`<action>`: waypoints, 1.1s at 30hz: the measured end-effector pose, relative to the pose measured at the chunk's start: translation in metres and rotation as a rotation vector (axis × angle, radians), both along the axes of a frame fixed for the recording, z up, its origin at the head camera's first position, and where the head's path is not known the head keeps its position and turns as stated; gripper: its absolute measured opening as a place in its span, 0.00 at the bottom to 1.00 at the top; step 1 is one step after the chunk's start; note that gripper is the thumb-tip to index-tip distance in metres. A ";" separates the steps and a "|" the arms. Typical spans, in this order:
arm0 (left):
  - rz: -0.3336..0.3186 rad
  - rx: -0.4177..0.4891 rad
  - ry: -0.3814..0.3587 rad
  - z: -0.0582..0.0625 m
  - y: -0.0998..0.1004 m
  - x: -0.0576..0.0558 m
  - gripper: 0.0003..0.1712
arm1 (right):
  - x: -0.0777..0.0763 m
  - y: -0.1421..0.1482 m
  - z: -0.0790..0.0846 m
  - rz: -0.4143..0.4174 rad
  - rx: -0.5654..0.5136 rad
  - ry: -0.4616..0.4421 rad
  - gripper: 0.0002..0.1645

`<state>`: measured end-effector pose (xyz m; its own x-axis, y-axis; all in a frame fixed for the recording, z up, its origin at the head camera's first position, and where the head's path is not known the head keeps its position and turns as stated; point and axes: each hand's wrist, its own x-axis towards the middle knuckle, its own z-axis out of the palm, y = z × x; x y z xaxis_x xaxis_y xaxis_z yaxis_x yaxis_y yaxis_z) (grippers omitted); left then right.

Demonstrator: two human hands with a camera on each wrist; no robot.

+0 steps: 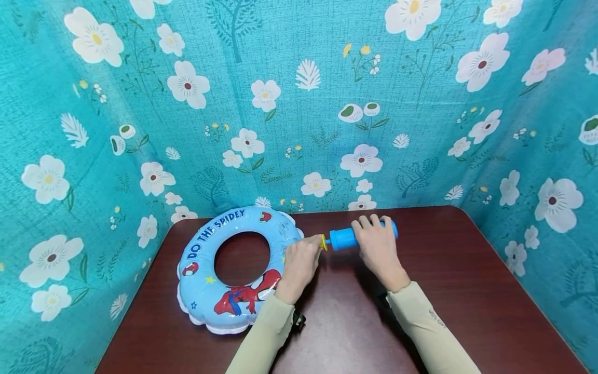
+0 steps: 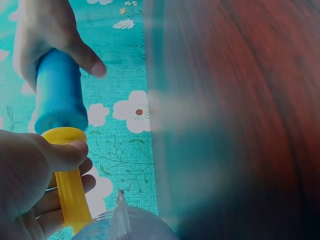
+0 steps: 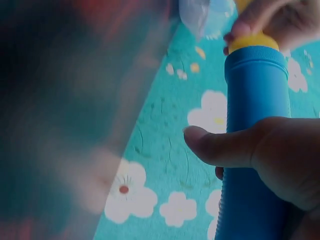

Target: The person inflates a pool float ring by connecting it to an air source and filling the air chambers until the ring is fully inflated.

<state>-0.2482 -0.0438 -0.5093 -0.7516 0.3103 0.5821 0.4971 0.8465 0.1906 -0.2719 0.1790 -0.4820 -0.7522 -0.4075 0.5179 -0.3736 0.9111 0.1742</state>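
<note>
A blue hand pump is held level above the table, its yellow end piece pointing toward an inflatable swim ring. My right hand grips the blue barrel, with the thumb laid across it in the right wrist view. Thumb and fingers of my left hand pinch the yellow piece just below its flange. In the head view a short blue stem shows between flange and barrel. The light-blue ring, printed with a red cartoon figure, lies beside my left hand; that hand covers part of its right side.
The dark reddish-brown table carries the ring on its left side. A teal floral cloth hangs behind the table and along both sides. A small black object shows by the left sleeve.
</note>
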 end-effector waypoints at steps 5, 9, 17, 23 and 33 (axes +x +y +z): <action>-0.012 0.012 0.009 -0.001 0.001 0.000 0.06 | 0.004 -0.011 -0.005 0.017 0.016 -0.009 0.21; -0.001 0.006 0.010 -0.002 0.000 -0.002 0.08 | 0.001 -0.005 -0.001 0.021 0.004 -0.017 0.23; 0.010 0.002 -0.015 0.000 -0.001 -0.003 0.14 | -0.010 0.043 0.017 0.016 -0.155 -0.009 0.30; 0.014 0.010 -0.014 0.002 -0.001 -0.003 0.12 | -0.011 0.080 0.027 -0.053 -0.216 0.011 0.34; 0.025 0.007 -0.005 0.001 -0.003 -0.002 0.09 | -0.011 0.078 0.029 -0.115 -0.191 0.050 0.37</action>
